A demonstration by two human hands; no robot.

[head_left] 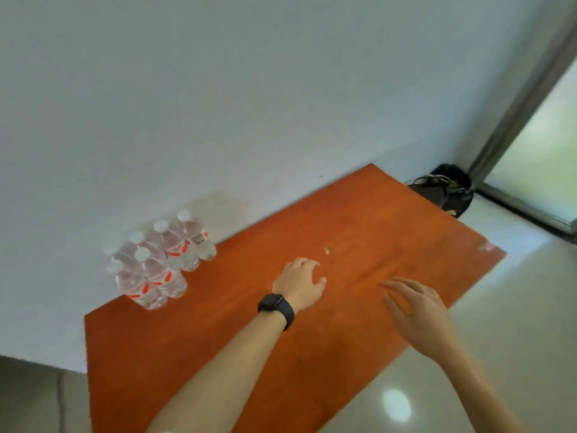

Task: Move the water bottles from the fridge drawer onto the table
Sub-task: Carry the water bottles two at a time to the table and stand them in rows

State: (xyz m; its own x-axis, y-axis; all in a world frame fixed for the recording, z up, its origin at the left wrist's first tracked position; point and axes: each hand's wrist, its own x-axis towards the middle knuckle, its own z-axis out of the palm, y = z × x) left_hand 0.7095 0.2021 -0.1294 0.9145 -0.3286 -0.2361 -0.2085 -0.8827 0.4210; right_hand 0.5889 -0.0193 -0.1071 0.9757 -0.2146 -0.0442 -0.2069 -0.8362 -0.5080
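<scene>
Over the worktop (374, 229) our left hand (299, 282) hung loosely curled and empty, our right hand (415, 307) spread wide. The water bottles (159, 264) stood upright at nine o'clock, nearer the left hand.

Right hand (415, 310) blurred; tiny speck (327, 250) perhaps a crumb.

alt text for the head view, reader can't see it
Two empty hands reach over an orange-brown table, the left hand wearing a black watch, the right hand open. Water bottles stand clustered at the table's left edge beside a white wall.
</scene>
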